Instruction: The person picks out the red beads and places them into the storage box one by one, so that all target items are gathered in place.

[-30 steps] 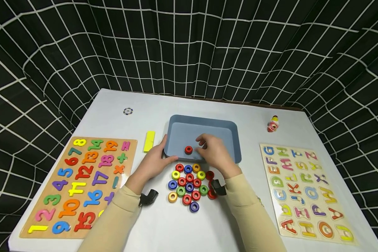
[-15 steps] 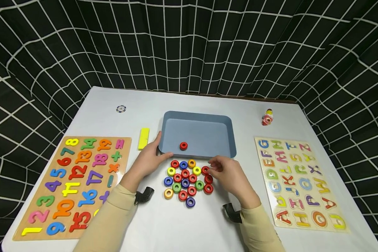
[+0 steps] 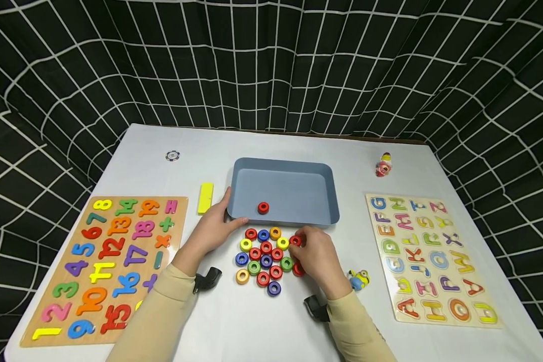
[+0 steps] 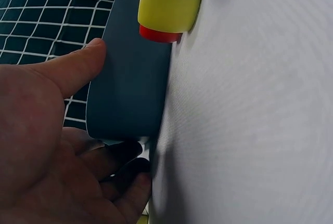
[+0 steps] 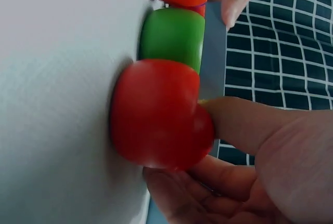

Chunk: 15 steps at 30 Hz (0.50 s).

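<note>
A shallow blue-grey tray [image 3: 294,193] stands at the middle of the table, with one red ring [image 3: 263,208] lying inside near its front wall. My left hand [image 3: 212,226] holds the tray's near left corner, thumb along the front rim and fingers down the left side. Just in front of the tray lie several wooden rings [image 3: 266,261] in red, blue, yellow, green and orange. At their right edge my right hand [image 3: 317,254] pinches a red ring [image 5: 204,130] between thumb and fingers, mostly hidden behind another red ring [image 5: 156,109] in the right wrist view.
A number puzzle board [image 3: 117,266] lies left, a letter puzzle board [image 3: 430,261] right. A yellow block [image 3: 205,198] lies beside the tray. Farther out are a poker chip [image 3: 172,156] and a pink figurine [image 3: 383,165]. A blue-and-yellow figurine [image 3: 359,279] lies by the right sleeve.
My right hand has come back from inside the tray to the rings and closed its fingers around a red one. The left hand keeps its place at the tray corner.
</note>
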Available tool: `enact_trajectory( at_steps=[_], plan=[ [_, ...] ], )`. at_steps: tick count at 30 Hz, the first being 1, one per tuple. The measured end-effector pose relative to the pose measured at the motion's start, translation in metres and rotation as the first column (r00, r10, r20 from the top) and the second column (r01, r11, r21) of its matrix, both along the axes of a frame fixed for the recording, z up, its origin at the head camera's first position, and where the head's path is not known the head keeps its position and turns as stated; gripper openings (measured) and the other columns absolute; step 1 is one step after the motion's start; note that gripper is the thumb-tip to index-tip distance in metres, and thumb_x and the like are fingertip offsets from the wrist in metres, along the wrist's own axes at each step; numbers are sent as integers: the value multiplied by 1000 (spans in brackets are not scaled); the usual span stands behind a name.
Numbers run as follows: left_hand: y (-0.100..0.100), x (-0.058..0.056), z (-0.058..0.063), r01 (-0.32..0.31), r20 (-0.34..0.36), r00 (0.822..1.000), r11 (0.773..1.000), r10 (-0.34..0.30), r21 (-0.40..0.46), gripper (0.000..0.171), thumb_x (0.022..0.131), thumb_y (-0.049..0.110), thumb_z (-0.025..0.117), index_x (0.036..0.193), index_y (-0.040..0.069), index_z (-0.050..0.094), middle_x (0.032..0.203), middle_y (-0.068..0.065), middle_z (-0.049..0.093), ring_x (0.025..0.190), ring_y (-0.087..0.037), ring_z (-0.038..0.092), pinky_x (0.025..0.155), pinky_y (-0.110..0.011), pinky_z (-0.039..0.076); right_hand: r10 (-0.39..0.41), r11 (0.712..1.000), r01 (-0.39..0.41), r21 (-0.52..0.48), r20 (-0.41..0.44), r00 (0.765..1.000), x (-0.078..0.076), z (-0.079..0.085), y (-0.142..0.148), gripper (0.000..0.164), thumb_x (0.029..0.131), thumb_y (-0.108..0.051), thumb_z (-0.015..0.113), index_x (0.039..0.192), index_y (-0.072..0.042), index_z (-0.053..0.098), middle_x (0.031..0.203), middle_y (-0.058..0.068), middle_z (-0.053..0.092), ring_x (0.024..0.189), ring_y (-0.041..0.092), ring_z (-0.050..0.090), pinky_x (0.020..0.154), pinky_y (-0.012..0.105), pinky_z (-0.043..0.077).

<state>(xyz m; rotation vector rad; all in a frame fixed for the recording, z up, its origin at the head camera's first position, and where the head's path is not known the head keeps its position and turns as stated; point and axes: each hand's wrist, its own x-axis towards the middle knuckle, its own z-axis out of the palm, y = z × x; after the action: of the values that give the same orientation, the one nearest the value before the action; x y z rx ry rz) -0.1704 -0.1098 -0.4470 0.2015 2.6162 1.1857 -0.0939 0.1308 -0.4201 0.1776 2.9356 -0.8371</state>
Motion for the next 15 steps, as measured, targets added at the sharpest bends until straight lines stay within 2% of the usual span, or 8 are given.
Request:
enact_trajectory(
  at_steps=[3,8,11,15],
  plan=[
    [0,0,0,0,-4,1000,1000,0,-3,97,88,50,64,156,21,3,160,-10,24,147,-28,24,118,-48,26,-13,1000,13,-9,-9,1000,1,2,1,24,78,-15,74,99,-5,69,89,6,63,77,19,54,67,31,47],
    [0,-1,0,8,-22,1000,1000,-8,-3,96,88,50,64,156,20,3,160,-9,23,147,-27,24,119,-48,26,-9,996,7,-83,-27,1000,4,11,6,31,80,-17,76,109,-10,69,92,3,64,81,17,56,68,29,47],
    [0,0,1,12,-30,999,1000,-12,-1,97,88,49,65,156,19,3,160,-9,24,147,-27,24,119,-48,26,13,995,-23,-97,-111,994,0,20,9,32,80,-17,77,111,-11,69,97,4,66,86,19,60,73,32,51],
    [0,0,1,13,-36,999,1000,-13,3,96,88,47,65,156,18,4,159,-10,25,147,-27,25,119,-48,26,77,996,-86,-27,-240,968,-22,25,10,32,82,-15,75,112,-6,68,104,10,67,90,23,64,78,38,53]
  ],
)
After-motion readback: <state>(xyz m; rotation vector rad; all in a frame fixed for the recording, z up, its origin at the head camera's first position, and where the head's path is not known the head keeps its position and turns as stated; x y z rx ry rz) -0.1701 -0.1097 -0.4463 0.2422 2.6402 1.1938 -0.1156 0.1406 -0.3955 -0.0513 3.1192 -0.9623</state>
